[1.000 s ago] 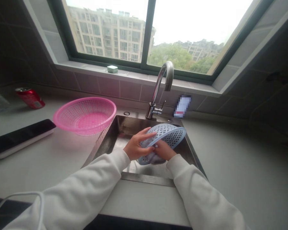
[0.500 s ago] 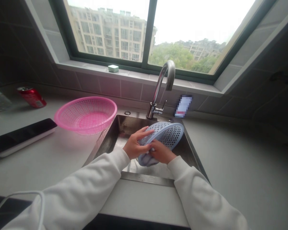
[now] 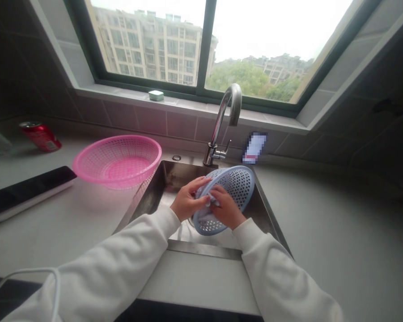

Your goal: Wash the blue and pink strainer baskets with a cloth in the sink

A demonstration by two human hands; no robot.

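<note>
A light blue perforated plastic basket is held tilted over the metal sink. My left hand grips its left rim, thumb on the inner side and fingers around the outside. Inside the basket, my right hand is closed on a pale, crumpled cloth pressed against the basket's wall. Part of the cloth is hidden under the fingers. Behind the basket rises the chrome faucet, and no water shows at its spout.
On the left counter stands a pink perforated basket, beside a black-topped white device. A red can lies farther back. A phone with a blurred screen leans behind the sink. A small green box sits on the sill.
The blue basket has tipped so that more of its inside faces me. My right hand has moved slightly up along the inner wall with the cloth.
</note>
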